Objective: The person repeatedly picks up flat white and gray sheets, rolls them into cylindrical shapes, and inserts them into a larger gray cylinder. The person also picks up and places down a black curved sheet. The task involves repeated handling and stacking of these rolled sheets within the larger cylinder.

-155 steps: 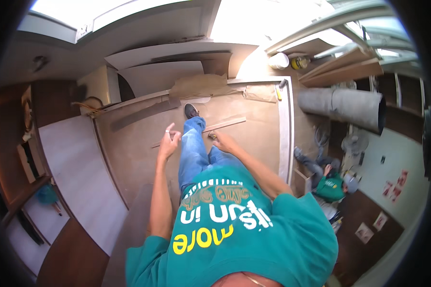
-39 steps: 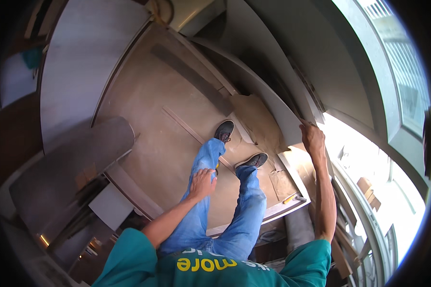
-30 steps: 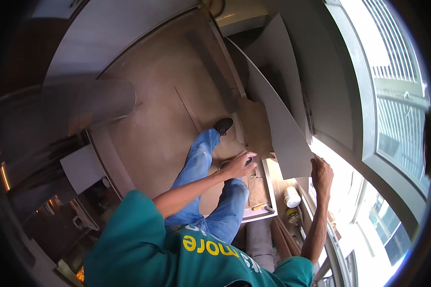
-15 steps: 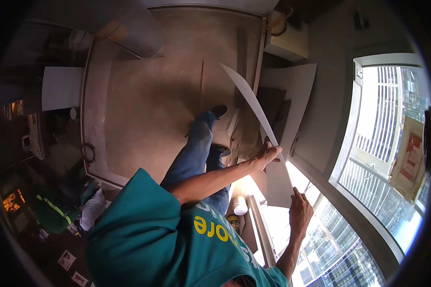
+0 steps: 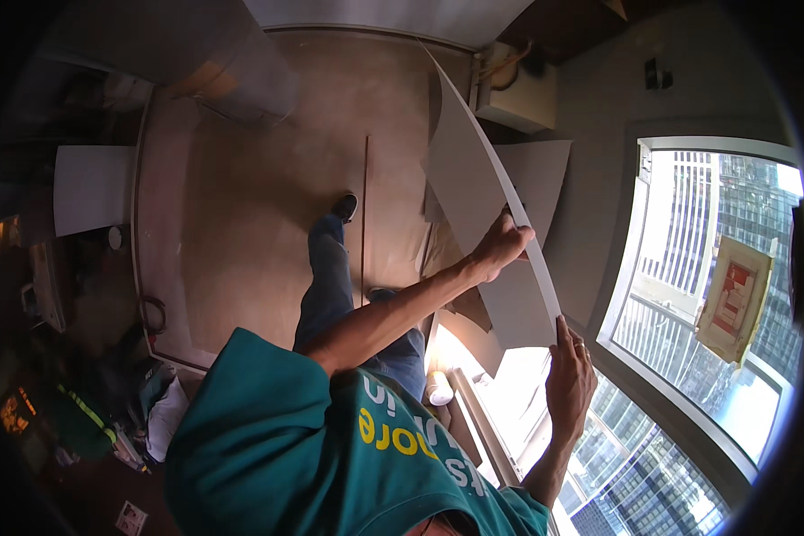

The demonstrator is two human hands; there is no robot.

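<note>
A large thin white sheet (image 5: 487, 192) stands on edge in front of me to the right, its long top edge bowed. My left hand (image 5: 506, 241) is closed over that edge around its middle, the thumb on the near face. At the sheet's near end, my right hand (image 5: 571, 371) grips the corner with its fingers folded round it. The sheet's far tip reaches toward the back wall. Whether its lower edge touches the floor I cannot tell.
Behind the held sheet another pale sheet (image 5: 545, 174) leans by the wall. A window (image 5: 679, 259) is on the right, a taped cardboard piece (image 5: 735, 299) against it. A white can (image 5: 439, 388) stands near my legs. A thin dark strip (image 5: 364, 205) lies along the brown floor (image 5: 259, 196).
The sheet has moved forward and turned so that more of its broad face shows. Both hands have gone forward with it, still gripping. My foot has stepped forward and left.
</note>
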